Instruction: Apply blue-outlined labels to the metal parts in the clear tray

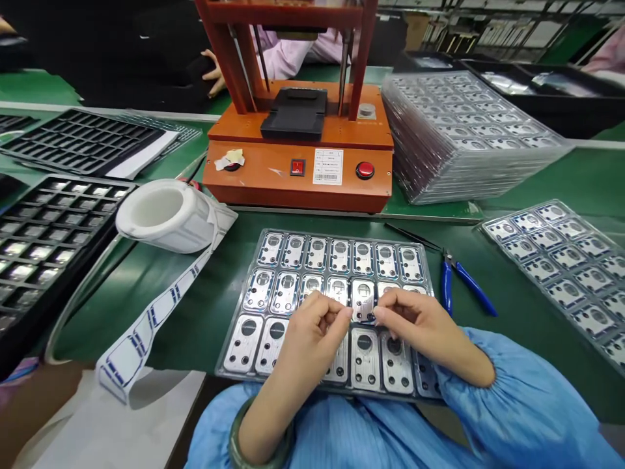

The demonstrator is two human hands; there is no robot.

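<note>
A clear tray (229, 355) of several small silver metal plates lies in front of me on the green mat. My left hand (312, 332) and my right hand (415, 326) meet above its middle row. Both pinch one small metal plate (364, 306) between thumb and fingertips, left hand on its left edge, right hand on its right edge. A green bangle sits on my left wrist, and blue sleeves cover both arms.
An orange press machine (297, 156) stands behind the tray. A roll of label tape (166, 215) trails to the left front. Blue-handled tweezers (459, 280) lie right of the tray. Stacked clear trays (463, 130), another filled tray (571, 267), black trays (43, 241); another person's hand (215, 71) behind.
</note>
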